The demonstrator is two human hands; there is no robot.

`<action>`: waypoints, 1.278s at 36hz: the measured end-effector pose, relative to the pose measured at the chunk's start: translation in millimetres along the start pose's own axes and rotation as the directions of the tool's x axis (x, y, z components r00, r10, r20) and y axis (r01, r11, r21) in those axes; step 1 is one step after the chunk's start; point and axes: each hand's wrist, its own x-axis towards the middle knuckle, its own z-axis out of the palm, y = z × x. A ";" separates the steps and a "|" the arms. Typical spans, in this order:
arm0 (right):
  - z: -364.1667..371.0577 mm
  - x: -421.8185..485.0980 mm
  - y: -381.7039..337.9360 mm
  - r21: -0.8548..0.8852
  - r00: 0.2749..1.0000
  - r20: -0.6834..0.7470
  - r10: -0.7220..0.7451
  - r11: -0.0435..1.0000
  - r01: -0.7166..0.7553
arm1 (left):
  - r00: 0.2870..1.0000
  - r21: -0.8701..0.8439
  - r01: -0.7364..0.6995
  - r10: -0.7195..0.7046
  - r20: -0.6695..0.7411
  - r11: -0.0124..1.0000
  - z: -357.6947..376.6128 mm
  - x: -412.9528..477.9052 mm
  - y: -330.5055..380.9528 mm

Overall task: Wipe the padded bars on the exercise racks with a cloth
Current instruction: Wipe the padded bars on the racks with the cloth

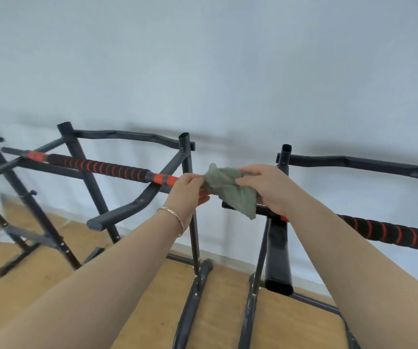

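- The left hand (190, 188) pinches the left edge of the green cloth (229, 191) with its fingertips.
- The right hand (265, 187) grips the cloth's right side, with its fingers curled over it.
- The cloth hangs in the open gap between the left rack (187, 157) and the right rack (285, 159).
- Its bottom corner droops over the near end of the right padded bar (391, 232).
- The left padded bar (97, 167) ends at the left hand.
- A white wall (228, 59) is behind and a wood floor (223, 311) is below.
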 end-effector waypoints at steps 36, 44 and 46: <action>15.8 39.9 -24.2 -0.374 1.000 -0.019 0.016 0.927 -0.022 | 0.959 0.541 -0.237 0.104 0.265 0.807 -50.1 80.7 20.5; 18.3 44.4 -29.6 -0.430 0.996 -0.076 0.050 0.899 -0.078 | 0.896 0.798 -0.345 -0.078 0.436 0.494 -67.9 91.5 55.4; 18.0 45.8 -32.2 -0.410 0.995 -0.086 0.045 0.909 -0.077 | 0.879 0.762 -0.337 -0.106 0.466 0.553 -69.9 95.2 56.1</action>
